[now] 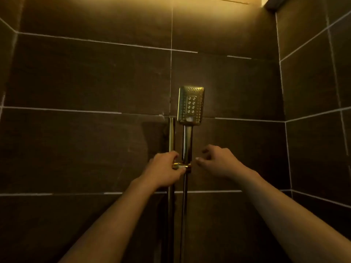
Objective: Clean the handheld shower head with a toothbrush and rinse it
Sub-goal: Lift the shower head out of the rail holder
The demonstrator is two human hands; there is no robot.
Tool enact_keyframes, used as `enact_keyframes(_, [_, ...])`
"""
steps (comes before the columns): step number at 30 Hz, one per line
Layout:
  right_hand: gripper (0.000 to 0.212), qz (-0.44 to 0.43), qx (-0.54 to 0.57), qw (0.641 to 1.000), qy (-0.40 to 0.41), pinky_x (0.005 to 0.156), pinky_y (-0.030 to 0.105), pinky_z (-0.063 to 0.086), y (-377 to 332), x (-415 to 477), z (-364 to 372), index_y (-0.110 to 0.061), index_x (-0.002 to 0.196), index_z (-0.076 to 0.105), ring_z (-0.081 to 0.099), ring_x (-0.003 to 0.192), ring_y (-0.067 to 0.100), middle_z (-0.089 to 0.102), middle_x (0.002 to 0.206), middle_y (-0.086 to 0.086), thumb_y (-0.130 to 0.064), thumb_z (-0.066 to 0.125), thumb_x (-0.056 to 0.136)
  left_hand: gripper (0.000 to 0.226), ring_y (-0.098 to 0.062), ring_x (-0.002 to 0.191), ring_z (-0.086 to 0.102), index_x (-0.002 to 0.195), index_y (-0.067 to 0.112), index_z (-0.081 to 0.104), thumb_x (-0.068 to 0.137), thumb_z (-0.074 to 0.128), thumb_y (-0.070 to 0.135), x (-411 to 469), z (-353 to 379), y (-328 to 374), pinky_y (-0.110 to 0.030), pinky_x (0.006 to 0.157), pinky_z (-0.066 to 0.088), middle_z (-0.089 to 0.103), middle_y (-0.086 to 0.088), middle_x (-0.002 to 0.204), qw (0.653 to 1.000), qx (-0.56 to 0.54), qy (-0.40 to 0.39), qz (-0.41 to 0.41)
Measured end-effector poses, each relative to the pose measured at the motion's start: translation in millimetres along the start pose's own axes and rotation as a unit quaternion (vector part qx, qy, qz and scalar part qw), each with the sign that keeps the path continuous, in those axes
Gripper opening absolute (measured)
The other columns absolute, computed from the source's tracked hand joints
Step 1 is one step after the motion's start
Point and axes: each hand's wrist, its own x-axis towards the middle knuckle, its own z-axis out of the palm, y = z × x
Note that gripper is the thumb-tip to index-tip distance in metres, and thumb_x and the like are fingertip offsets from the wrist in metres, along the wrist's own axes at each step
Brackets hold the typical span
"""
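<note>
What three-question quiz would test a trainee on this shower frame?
1. True or false: the shower head sits upright in its holder beside the rail.
2. What does the left hand grip? A) the holder; B) a toothbrush; C) the hose.
3. Fill in: the right hand, fingers loosely curled beside the handle, holds ____.

Key: 1 true; 2 A; 3 nothing.
</note>
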Motion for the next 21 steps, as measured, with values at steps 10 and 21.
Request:
enact_keyframes(10, [0.045, 0.023, 0.367, 0.93, 0.007, 0.078, 0.03, 0.059, -4, 68, 35, -0.018, 0.14, 0.053, 0.071, 0.098, 0.015, 0.07, 0.117, 0.005, -0.034, 0.062, 0.1, 0.026, -0.021, 0.09, 0.07, 0.111, 0.029, 0.058, 0.087, 0.067, 0.027, 52, 40, -10, -0.043, 0.079, 0.062, 0.064, 0.001, 0.105, 0.99, -0.131, -0.024, -0.054])
enact_keyframes(21, [0.02, -0.01, 0.368, 0.929, 0.048, 0.097, 0.05, 0.057, -9, 81, 42, -0.016, 0.11, 0.066, 0.072, 0.101, 0.024, 0.073, 0.107, 0.011, -0.032, 0.057, 0.102, 0.038, -0.02, 0.06, 0.074, 0.124, 0.016, 0.06, 0.087, 0.065, 0.007, 70, 53, -11, -0.035, 0.056, 0.064, 0.065, 0.005, 0.096, 0.973, -0.216, 0.055, -0.067])
